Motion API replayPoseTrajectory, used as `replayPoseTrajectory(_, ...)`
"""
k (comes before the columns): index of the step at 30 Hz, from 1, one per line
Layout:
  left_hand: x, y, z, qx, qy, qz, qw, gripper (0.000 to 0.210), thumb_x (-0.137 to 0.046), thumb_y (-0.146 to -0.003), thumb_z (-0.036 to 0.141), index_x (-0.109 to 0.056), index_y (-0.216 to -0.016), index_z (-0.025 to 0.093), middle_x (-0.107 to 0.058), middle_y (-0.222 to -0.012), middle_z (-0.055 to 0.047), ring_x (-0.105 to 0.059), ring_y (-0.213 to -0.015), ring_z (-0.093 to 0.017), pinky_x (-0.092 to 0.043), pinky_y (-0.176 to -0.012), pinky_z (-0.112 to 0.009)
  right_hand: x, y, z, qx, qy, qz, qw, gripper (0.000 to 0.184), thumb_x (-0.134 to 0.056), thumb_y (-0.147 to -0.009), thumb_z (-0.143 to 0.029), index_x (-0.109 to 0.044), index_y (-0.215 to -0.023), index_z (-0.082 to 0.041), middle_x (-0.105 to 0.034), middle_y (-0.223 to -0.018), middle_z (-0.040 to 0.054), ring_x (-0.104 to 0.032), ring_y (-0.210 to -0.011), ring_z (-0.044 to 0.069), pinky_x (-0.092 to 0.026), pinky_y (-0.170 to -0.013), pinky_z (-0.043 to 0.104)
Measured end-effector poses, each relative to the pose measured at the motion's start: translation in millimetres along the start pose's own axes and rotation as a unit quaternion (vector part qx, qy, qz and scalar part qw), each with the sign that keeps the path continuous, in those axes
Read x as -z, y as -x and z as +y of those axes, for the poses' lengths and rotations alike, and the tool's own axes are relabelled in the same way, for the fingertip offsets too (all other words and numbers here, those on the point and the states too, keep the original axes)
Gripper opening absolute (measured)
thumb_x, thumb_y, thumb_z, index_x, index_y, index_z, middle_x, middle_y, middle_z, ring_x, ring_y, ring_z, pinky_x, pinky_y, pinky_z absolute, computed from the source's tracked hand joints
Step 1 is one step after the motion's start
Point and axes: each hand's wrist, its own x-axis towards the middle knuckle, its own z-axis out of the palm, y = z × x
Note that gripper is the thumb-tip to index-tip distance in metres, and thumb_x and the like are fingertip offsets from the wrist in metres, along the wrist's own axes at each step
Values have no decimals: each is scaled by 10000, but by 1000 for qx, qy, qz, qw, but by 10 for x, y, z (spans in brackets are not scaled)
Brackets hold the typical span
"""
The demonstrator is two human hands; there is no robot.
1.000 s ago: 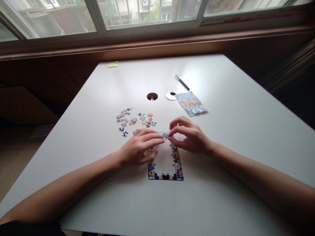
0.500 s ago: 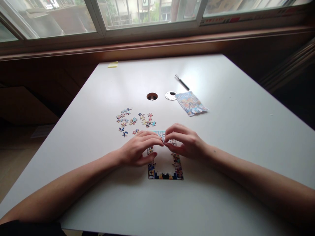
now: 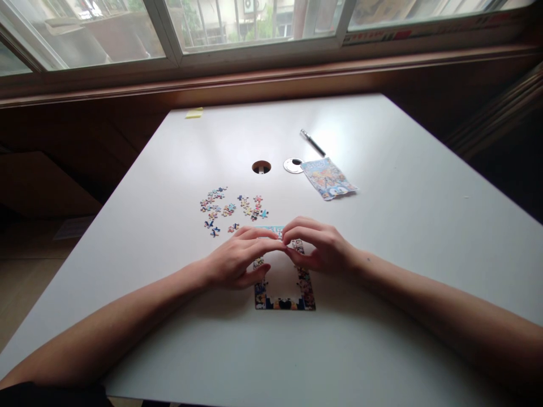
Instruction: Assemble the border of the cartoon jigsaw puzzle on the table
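Note:
A jigsaw puzzle frame [image 3: 285,304] of joined edge pieces lies on the white table, its middle showing bare tabletop. Over its upper left side is my left hand [image 3: 244,257], fingers stretched out and thumb apart, the index fingertip touching near the right fingertips. My right hand [image 3: 320,244] bends over the upper right side, thumb and index finger pinched together on a small puzzle piece, mostly hidden by the fingers. Loose puzzle pieces [image 3: 229,210] lie scattered beyond my left hand.
A crumpled printed picture sheet [image 3: 328,178] lies at the back right, with a dark pen [image 3: 313,142] behind it. Near them are a round cable hole [image 3: 261,167] and its cover ring [image 3: 292,165]. A yellow sticky note [image 3: 194,113] sits at the far edge.
Both hands stay over the top of the puzzle frame. My right fingers have dipped slightly, and my left index fingertip has edged a little to the right.

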Motion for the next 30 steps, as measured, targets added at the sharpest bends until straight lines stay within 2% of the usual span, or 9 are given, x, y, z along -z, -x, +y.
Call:
replayPoseTrajectory(6,-6,-5,-21,-17,32,4,999,447,-542,-903,175,-483,-1345,207,-603,-1334,-129,-540,-1312,-251,-454,-1081,-417,-3,17,10,-26,-14,8,1000,145,-665,-883,-168,-652,-1027,-181,-689,-911,71,-657,-771,146,-551,-691,268)
replayPoseTrajectory(14,-11,-24,-18,-50,83,23,995,370,-500,-934,157,-486,-1299,208,-611,-1360,-142,-531,-1346,-232,-478,-1103,-452,6,-19,8,-69,-89,16,993,31,-677,-898,-212,-689,-878,-191,-691,-880,58,-658,-743,137,-554,-691,275)
replayPoseTrajectory(18,0,-38,14,-73,89,15,993,358,-469,-924,88,-492,-1266,196,-682,-1236,-118,-491,-1386,-231,-455,-1142,-470,-16,-15,12,-132,-148,32,980,26,-657,-895,-197,-662,-872,-186,-664,-849,50,-641,-752,147,-560,-684,292)
replayPoseTrajectory(21,-11,-26,34,-91,71,19,993,378,-467,-903,62,-502,-1253,200,-675,-1240,-112,-504,-1370,-243,-471,-1121,-474,-44,-2,29,-158,-176,45,971,24,-652,-872,-165,-640,-883,-182,-641,-852,46,-628,-761,152,-564,-686,305)
replayPoseTrajectory(24,-39,-3,38,-64,7,89,994,335,-572,-868,112,-559,-1183,225,-668,-1187,-102,-580,-1222,-253,-523,-1016,-454,-54,-1,33,-142,-170,54,974,123,-652,-856,-132,-652,-968,-184,-638,-905,53,-634,-794,151,-575,-709,307)
replayPoseTrajectory(26,-55,3,34,-30,-37,131,990,373,-619,-849,156,-569,-1210,234,-664,-1132,-96,-595,-1113,-250,-532,-951,-444,-44,-10,15,-123,-146,62,980,198,-650,-860,-125,-663,-1046,-190,-644,-963,69,-639,-812,150,-585,-721,307)
replayPoseTrajectory(28,-61,-2,29,-5,-56,136,989,457,-615,-848,181,-538,-1295,235,-667,-1123,-94,-595,-1065,-246,-523,-928,-440,-25,-24,-12,-99,-110,70,987,204,-646,-867,-124,-681,-1053,-200,-650,-993,79,-642,-820,150,-588,-714,304)
replayPoseTrajectory(30,-60,-13,30,1,-62,119,991,497,-606,-848,191,-519,-1335,238,-677,-1145,-87,-596,-1070,-247,-506,-936,-438,-2,-36,-33,-73,-77,72,992,148,-645,-867,-116,-699,-971,-207,-662,-983,77,-649,-836,157,-584,-721,310)
